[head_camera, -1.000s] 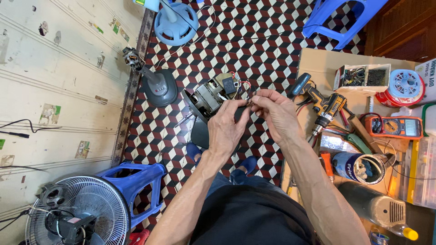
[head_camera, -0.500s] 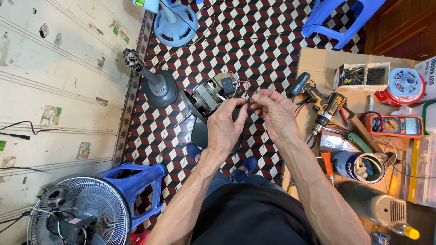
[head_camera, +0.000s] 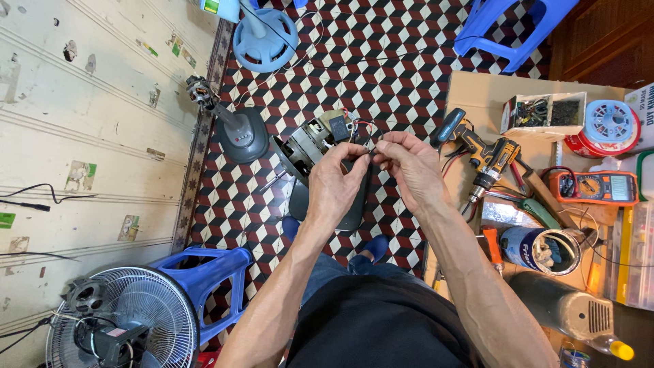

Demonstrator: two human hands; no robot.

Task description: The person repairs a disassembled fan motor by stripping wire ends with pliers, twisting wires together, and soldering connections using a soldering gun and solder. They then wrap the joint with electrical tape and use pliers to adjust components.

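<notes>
Far left: worn cream wall (head_camera: 82, 123) with peeling stickers and a loose black cable. Bottom left: wire fan guard (head_camera: 122, 327) resting by a blue plastic stool (head_camera: 211, 272). Beside the wall, on the red, black and white cube-patterned tile floor (head_camera: 409, 41): grey fan stand base (head_camera: 242, 133); above it, pale blue round fan base (head_camera: 266, 37).

Centre: exposed fan motor (head_camera: 313, 140) with its dark housing, standing on the tiles just ahead of the knees. Left hand (head_camera: 337, 180) curled, thumb and fingertips pinched on thin wires (head_camera: 364, 129) coming off the motor's top. Right hand (head_camera: 409, 167) likewise half-closed, fingertips meeting the left's and pinching the same wire ends; exact grip too small to tell.

Right: another blue stool (head_camera: 504, 27) at top; flat cardboard sheet (head_camera: 477, 92) spread on the floor, carrying a cordless drill (head_camera: 487, 157), a small open box of screws (head_camera: 545, 112), an orange multimeter (head_camera: 599, 187), a round tin (head_camera: 541, 249) and a wire spool (head_camera: 606, 126).
</notes>
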